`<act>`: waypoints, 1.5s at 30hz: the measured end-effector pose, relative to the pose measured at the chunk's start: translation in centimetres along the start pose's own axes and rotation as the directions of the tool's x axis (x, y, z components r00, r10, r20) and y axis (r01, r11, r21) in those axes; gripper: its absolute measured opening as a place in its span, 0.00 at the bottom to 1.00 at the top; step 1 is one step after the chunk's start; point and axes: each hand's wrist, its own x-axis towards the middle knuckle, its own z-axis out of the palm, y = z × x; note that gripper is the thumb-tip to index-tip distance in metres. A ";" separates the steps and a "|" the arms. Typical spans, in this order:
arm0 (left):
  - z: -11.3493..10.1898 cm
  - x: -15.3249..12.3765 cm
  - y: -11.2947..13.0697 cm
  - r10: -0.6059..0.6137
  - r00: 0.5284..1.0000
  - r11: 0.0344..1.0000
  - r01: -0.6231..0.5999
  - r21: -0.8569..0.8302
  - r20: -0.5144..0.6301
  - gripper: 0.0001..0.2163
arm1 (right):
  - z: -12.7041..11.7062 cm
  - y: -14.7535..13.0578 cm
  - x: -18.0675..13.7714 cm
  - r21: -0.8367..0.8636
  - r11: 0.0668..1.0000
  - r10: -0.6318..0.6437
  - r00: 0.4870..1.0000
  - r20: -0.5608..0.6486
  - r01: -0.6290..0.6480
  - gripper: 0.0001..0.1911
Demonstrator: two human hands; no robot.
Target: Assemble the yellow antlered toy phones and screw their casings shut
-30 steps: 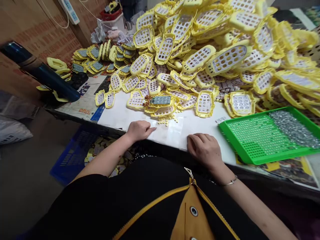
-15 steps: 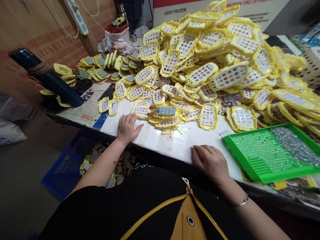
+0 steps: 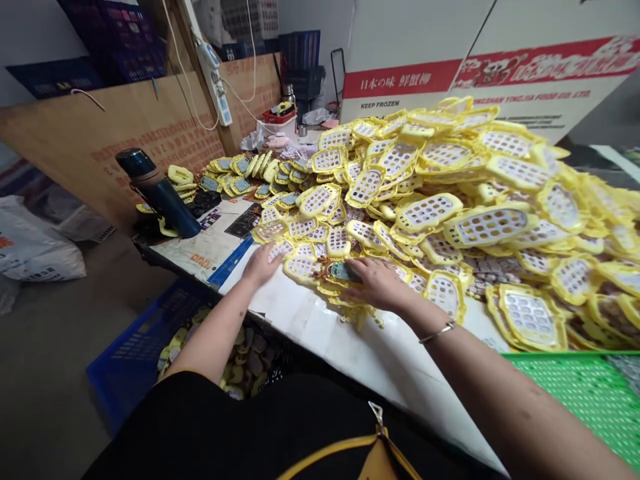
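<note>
Cardboard walls (image 3: 150, 127) are backing a white desk (image 3: 350, 343) that is carrying a heap of yellow keypad frames (image 3: 470, 227); at its near edge the left grip (image 3: 263, 265) is lying flat and open on one, the right grip (image 3: 377, 283) spreading open-fingered over the grey-padded frame (image 3: 343, 270). Light, stiff, perforated plastic, likely slippery: its rim is offering the best hold.

Head-worn camera looks forward and down, close over the table (image 3: 320, 333) edge.

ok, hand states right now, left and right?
Left hand: open, palm down on yellow shells, holding nothing.
Right hand: open, resting on the shell with grey keypad, no grip visible.
</note>
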 end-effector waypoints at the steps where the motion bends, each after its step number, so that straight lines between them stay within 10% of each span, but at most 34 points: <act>1: 0.4 -0.4 0.3 0.064 0.998 0.998 -0.064 -0.004 0.025 0.20 | -0.3 0.6 0.2 0.004 1.000 -0.020 1.000 0.019 0.020 0.30; 11: 0.2 -1.7 0.8 -0.043 0.999 0.976 0.047 0.212 -0.022 0.26 | -4.5 2.5 5.5 0.126 0.935 -0.338 0.940 0.042 0.331 0.34; 21: -0.9 -1.1 2.3 -0.201 0.973 0.957 0.171 0.234 0.112 0.26 | -6.3 1.9 7.4 0.066 0.884 -0.457 0.824 0.336 0.463 0.32; 30: -2.2 -1.6 1.9 -0.230 0.973 0.970 0.231 0.075 -0.024 0.24 | -13.1 1.4 19.9 0.630 0.712 -0.647 0.637 0.418 0.309 0.23; 32: -3.4 1.2 0.3 -0.278 0.954 0.957 0.285 0.048 -0.114 0.23 | -14.1 1.2 24.9 0.720 0.663 -0.645 0.642 0.414 0.202 0.21; 38: -9.2 22.3 -10.3 -0.405 0.846 0.903 0.431 -0.005 -0.347 0.29 | -13.3 -2.8 39.6 0.827 0.522 -0.134 0.937 0.322 -0.210 0.20; 45: -12.2 42.0 -18.3 -0.460 0.846 0.861 0.499 0.098 -0.270 0.36 | -7.6 -7.6 51.9 0.786 0.522 0.325 0.929 0.176 -0.332 0.33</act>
